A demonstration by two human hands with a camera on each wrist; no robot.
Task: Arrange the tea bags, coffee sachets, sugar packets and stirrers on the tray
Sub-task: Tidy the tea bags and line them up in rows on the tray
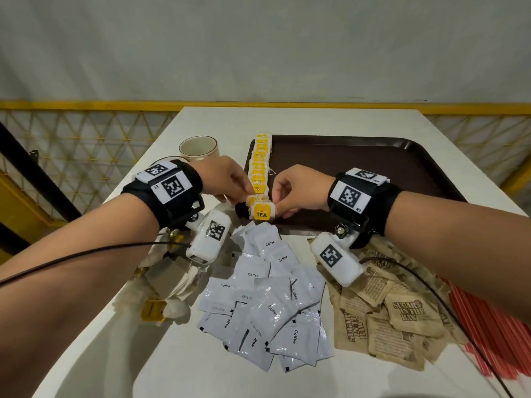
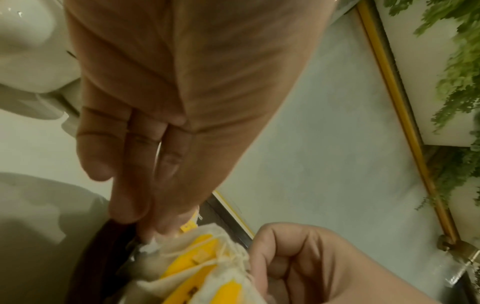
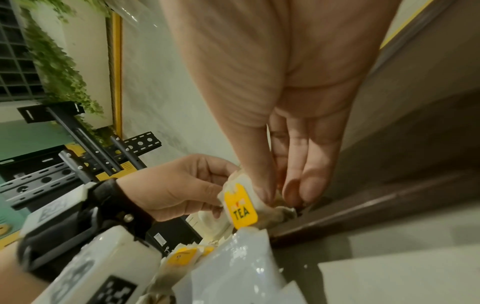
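White and smooth, the table [image 1: 287, 122] stands before a pale wall and a yellow mesh railing [image 1: 86, 145]. On its far half lies a dark brown plastic tray [image 1: 373, 162], and along the tray's left edge runs a row of white tea bags with yellow tags [image 1: 260, 165]. At the near end of that row both hands meet over one white tea bag with a yellow "TEA" tag [image 1: 261, 211]: the left hand [image 1: 222, 179] pinches its left side with thumb and fingertips, and the right hand [image 1: 298, 189] pinches its right side, so each grip is closed on this bag at the tray's near left corner. Nearer the person lie a heap of loose tea bags [image 1: 166, 282], a pile of white coffee sachets [image 1: 267, 305], brown paper sugar packets [image 1: 388, 320] and red stirrers [image 1: 488, 334]. A cream ceramic cup [image 1: 198, 147] stands left of the tray.
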